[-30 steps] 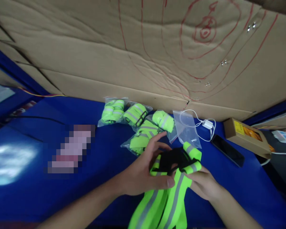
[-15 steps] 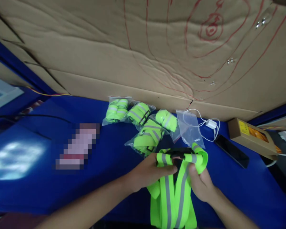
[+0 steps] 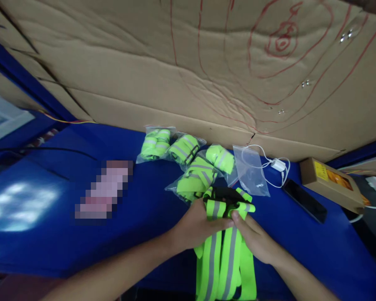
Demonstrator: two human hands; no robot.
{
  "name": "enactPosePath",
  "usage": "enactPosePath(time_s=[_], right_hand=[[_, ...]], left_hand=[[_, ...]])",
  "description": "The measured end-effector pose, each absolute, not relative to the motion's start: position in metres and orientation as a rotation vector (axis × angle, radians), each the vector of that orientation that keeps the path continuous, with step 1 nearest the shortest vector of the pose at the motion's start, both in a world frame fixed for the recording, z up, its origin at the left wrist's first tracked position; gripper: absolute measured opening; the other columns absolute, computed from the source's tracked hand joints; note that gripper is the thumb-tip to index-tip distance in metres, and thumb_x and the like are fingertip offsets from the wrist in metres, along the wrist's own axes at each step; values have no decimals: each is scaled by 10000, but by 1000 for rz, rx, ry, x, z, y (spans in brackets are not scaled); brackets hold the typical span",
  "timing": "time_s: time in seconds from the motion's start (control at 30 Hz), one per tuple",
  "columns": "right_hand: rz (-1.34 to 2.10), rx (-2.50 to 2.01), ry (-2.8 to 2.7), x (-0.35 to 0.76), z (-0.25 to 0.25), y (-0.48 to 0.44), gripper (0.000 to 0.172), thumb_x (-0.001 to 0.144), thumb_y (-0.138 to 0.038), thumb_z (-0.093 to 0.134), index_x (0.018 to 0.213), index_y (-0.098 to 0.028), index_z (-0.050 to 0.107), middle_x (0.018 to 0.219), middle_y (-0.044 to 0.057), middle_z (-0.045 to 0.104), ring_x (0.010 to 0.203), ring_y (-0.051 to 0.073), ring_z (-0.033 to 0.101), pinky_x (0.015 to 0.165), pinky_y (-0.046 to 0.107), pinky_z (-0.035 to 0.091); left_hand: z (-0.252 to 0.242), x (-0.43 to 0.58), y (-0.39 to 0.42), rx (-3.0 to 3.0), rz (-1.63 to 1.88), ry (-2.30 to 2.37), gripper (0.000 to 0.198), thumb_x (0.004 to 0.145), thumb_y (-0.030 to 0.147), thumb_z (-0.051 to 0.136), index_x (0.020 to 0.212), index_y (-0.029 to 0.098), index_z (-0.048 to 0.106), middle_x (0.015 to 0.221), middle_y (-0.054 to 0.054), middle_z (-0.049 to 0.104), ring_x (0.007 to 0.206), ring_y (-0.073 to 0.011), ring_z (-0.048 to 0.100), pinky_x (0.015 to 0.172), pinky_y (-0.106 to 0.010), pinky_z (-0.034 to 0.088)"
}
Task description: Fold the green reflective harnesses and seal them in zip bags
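Note:
Both my hands grip a neon-yellow reflective vest (image 3: 229, 255) made of straps with grey stripes. Its long straps hang down toward the table's front edge, and a black part shows at its folded top. My left hand (image 3: 196, 225) is closed round the left side, thumb lying across the straps. On the right side, my right hand (image 3: 253, 234) pinches a folded strap, its thumb close to the left thumb. Just beyond the hands lies a clear bag (image 3: 196, 177) with a similar folded strap bundle in it. An unfilled clear zip bag (image 3: 252, 173) lies flat behind my right hand.
More bagged strap bundles (image 3: 155, 144) lie along the cardboard wall (image 3: 128, 71). To the right are a white charger with cable (image 3: 278, 165), a black phone (image 3: 304, 200) and a cardboard box (image 3: 329, 182). A blurred pinkish item (image 3: 105, 190) rests on the blue table (image 3: 138, 200) at left.
My right hand has moved left, toward my left hand. The loop of strap at the right has been drawn in and flattened over the folded top.

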State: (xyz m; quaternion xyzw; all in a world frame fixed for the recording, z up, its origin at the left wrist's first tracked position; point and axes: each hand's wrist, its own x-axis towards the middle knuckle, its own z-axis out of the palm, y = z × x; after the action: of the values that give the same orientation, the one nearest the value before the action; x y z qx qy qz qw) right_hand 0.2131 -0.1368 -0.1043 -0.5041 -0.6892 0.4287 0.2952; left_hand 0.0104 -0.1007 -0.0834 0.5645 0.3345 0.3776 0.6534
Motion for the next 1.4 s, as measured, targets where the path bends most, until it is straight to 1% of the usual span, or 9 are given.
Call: enactPosePath(time_s=[0.13,0.27,0.43,0.83,0.97,1.07,1.13,1.23,1.4], right_hand=[[1279,-1289,-1749,212,-91,-125,430,986,-450,613,1377,-271,629,1275,79,718,1211,276,667,1038,417,552],[933,-1274,-1684,223,-85,-120,758,867,-449,775,1531,-326,430,1448,79,598,1269,270,614,1079,410,511],[801,-1262,-1913,222,-85,-124,430,951,-335,685,1376,-337,615,1430,55,621,1345,256,575,1114,389,493],[661,-1190,-2097,219,-91,-127,542,973,-269,643,1497,-311,511,1560,60,504,1424,255,501,1145,393,472],[601,-1164,-2189,220,-81,-122,365,953,-314,690,1316,-281,673,1243,78,710,1157,242,659,989,348,523],[707,-1234,-2069,216,-80,-122,136,996,-283,619,973,-209,731,883,33,710,795,151,666,721,239,505],[780,-1327,-1936,214,-83,-122,319,1006,-331,592,727,-180,620,678,-9,585,604,107,550,581,219,426],[924,-1434,-1733,212,-86,-123,464,988,-433,596,618,-186,467,552,-48,424,506,85,424,495,214,345],[1204,-1454,-1505,217,-78,-129,482,952,-521,622,631,-185,491,498,-46,486,434,84,453,438,200,359]], left_hand=[[-83,13,-100,1154,852,745,397,805,304,794,1170,160,738,1194,-85,761,1164,-317,678,1025,-401,518],[-87,13,-104,1126,842,733,412,839,274,744,1237,169,714,1233,-86,747,1217,-325,647,1062,-427,488],[-92,15,-111,1055,785,807,471,766,206,761,1234,174,711,1212,-74,755,1167,-324,665,992,-414,519],[-97,11,-109,794,578,866,544,637,250,889,1157,194,739,1097,-60,776,1100,-300,678,952,-392,515],[-99,14,-113,928,519,911,306,689,189,795,991,160,758,921,-23,761,943,-253,685,862,-351,517],[-96,16,-115,775,449,788,311,666,193,800,967,127,760,895,-61,764,900,-266,706,867,-386,537],[-95,17,-116,598,405,624,403,628,195,833,1015,113,761,930,-102,773,875,-268,723,881,-417,558],[-94,16,-115,481,331,427,390,646,215,831,1013,100,761,968,-137,769,853,-251,731,880,-413,571],[-101,13,-115,524,203,257,415,680,291,838,1048,125,740,950,-111,761,893,-252,735,879,-390,565]])
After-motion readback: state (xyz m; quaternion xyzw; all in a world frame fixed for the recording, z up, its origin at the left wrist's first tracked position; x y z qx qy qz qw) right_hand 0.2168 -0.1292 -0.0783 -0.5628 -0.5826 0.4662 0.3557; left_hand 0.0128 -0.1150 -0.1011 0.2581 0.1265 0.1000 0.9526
